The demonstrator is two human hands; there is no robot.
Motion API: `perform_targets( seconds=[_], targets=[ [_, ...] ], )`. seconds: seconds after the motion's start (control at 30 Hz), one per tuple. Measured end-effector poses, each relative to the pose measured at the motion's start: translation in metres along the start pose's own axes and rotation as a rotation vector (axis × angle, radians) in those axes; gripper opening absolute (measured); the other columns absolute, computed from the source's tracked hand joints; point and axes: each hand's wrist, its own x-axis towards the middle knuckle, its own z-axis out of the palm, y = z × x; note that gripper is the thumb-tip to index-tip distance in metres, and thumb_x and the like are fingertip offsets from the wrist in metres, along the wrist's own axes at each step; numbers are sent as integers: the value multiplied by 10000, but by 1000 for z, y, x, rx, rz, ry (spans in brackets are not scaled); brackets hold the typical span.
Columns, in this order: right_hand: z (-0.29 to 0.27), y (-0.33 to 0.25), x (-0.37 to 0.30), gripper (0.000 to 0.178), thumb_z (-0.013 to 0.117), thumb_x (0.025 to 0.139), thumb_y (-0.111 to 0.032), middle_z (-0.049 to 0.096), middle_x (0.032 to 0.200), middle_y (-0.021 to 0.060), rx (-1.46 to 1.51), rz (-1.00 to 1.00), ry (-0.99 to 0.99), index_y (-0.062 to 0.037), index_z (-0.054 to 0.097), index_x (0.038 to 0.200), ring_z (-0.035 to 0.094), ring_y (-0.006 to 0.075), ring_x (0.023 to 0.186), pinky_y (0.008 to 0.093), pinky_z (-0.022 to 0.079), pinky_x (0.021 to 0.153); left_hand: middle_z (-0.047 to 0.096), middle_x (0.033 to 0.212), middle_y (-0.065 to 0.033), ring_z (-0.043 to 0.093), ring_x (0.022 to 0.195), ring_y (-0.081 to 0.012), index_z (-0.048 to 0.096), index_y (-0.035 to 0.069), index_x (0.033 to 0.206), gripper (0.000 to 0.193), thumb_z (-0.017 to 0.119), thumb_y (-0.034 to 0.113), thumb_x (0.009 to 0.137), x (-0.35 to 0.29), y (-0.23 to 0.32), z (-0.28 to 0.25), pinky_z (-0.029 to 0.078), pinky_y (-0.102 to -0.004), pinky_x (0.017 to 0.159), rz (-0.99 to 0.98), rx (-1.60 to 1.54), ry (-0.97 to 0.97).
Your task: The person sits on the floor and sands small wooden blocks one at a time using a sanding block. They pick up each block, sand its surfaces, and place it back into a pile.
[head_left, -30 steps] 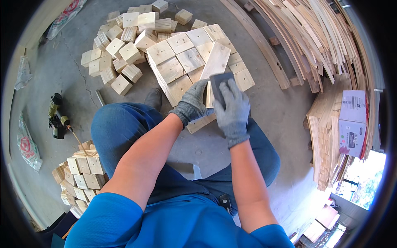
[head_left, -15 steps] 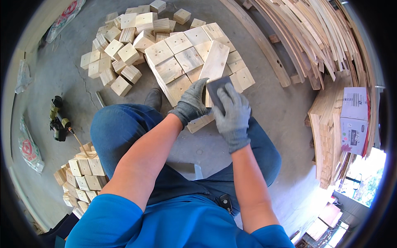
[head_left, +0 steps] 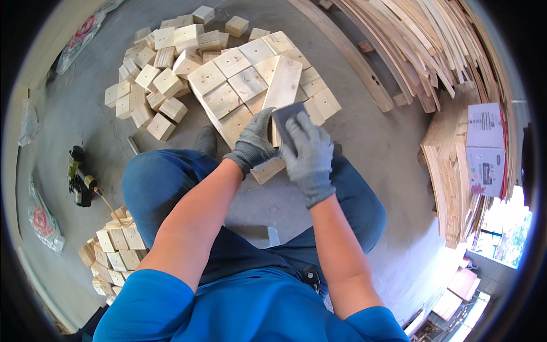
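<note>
Between my knees, a pale wooden board point(head_left: 284, 82) lies slantwise across a raised group of wooden blocks point(head_left: 232, 62). My left hand point(head_left: 255, 141), in a grey knit glove, curls its thumb and fingers around the near end of the wood. In my right hand point(head_left: 310, 157), also gloved, is a dark grey sanding block point(head_left: 289, 117), pressed flat by the fingers against the wood's near end. The sanding block covers much of that end, so I cannot tell whether a separate piece lies beneath it.
Loose wooden blocks point(head_left: 168, 82) are heaped at the far left. A nail gun point(head_left: 80, 176) with a hose lies on the left floor, near more stacked blocks point(head_left: 117, 245). Long planks point(head_left: 410, 51) fill the far right; a carton point(head_left: 486, 151) sits on stacked wood.
The whole view has shifted slightly, with the blocks and both hands appearing a little further left. Both hands keep their grip; the sanding block has barely moved against the wood.
</note>
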Motion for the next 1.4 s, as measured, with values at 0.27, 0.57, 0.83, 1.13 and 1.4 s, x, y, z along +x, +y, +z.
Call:
perform_targets(
  seconds=[0.27, 0.57, 0.83, 1.13, 1.4],
  targets=[
    [-46, 5, -88, 637, 885, 765, -189, 625, 1525, 109, 185, 90, -68, -134, 731, 1381, 592, 399, 1288, 517, 481, 1088, 595, 1428, -207, 605, 1345, -349, 438, 42, 1554, 1088, 1007, 278, 658, 5, -17, 8, 491, -424, 1163, 14, -84, -36],
    [-84, 79, -118, 625, 922, 824, -86, 654, 1507, 158, 661, 492, 226, -39, 702, 1407, 628, 298, 1365, 401, 495, 1177, 472, 1618, -195, 487, 1491, -306, 195, 1, 1689, 1421, 1068, 318, 614, 1, 19, -14, 387, -391, 1275, 18, 276, -87],
    [-98, 81, -124, 691, 901, 877, -107, 707, 1407, 141, 1317, 754, 244, 20, 617, 1494, 672, 202, 1262, 330, 521, 1110, 462, 1614, -245, 494, 1476, -358, 270, -41, 1666, 1393, 1084, 343, 604, 4, 52, -32, 416, -410, 1245, 39, 321, -82],
    [-108, 88, -137, 628, 892, 903, -145, 738, 1364, 127, 1306, 754, 211, -11, 655, 1469, 693, 176, 1212, 316, 543, 1077, 426, 1655, -245, 500, 1488, -335, 255, -8, 1685, 1309, 1056, 192, 670, 21, 40, -39, 422, -428, 1258, -37, 340, -218],
    [-109, 91, -140, 611, 885, 905, -114, 753, 1306, 123, 1319, 760, 248, -6, 658, 1461, 701, 169, 1170, 310, 565, 1036, 590, 1497, -216, 580, 1394, -297, 409, -41, 1598, 1114, 1028, 194, 703, 12, 73, -34, 484, -400, 1182, -68, 306, -115]
  ],
)
